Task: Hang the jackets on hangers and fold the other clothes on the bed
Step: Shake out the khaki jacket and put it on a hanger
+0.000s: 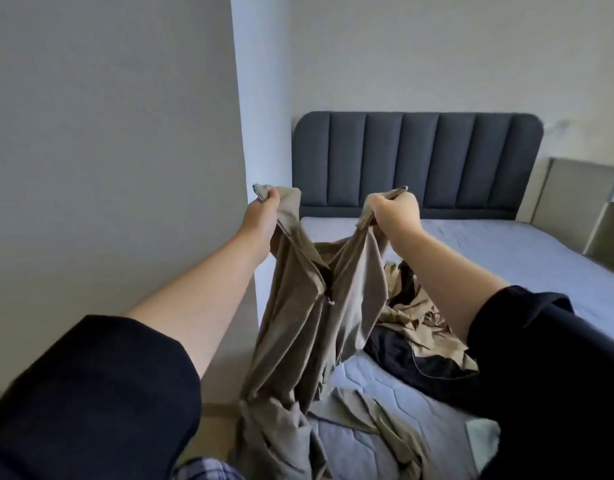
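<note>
I hold up a khaki-olive pair of trousers [298, 327] by the waistband, in front of me over the near left corner of the bed [527, 258]. My left hand [262, 216] grips one end of the waistband and my right hand [392, 211] grips the other. The legs hang down, and their lower part lies crumpled on the mattress. Behind the trousers, a heap of other clothes [416, 327] lies on the bed: a tan garment on top of dark navy or black ones.
A dark grey padded headboard [416, 157] stands at the far end of the bed. A grey wall corner [239, 168] rises close on the left. Beige panels [575, 192] lean at the right. A strip of floor [212, 427] shows beside the bed.
</note>
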